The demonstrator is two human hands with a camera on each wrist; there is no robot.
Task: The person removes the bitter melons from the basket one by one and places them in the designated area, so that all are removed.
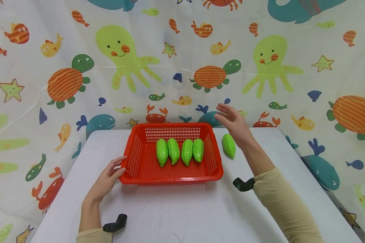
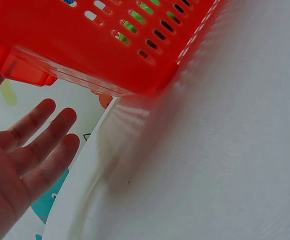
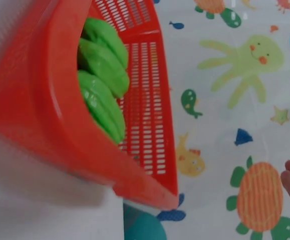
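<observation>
The loose left grip (image 1: 105,179) is at the red basket's edge (image 1: 170,180); the right grip (image 1: 235,125), softly bent, holds nothing. Four green fruits (image 1: 187,152) inside, plus one outside (image 1: 229,146) on the white surface (image 1: 170,212), lie front-to-back, pointy ends frontward.

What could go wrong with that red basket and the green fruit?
The loose green fruit lies near the far edge of the table, so a bump from the right hand, beside it in the head view, might roll it off. The left hand is at the left rim of the red basket; a push could slide the basket into that loose fruit. A jolt might also roll the four green fruits inside around.
</observation>
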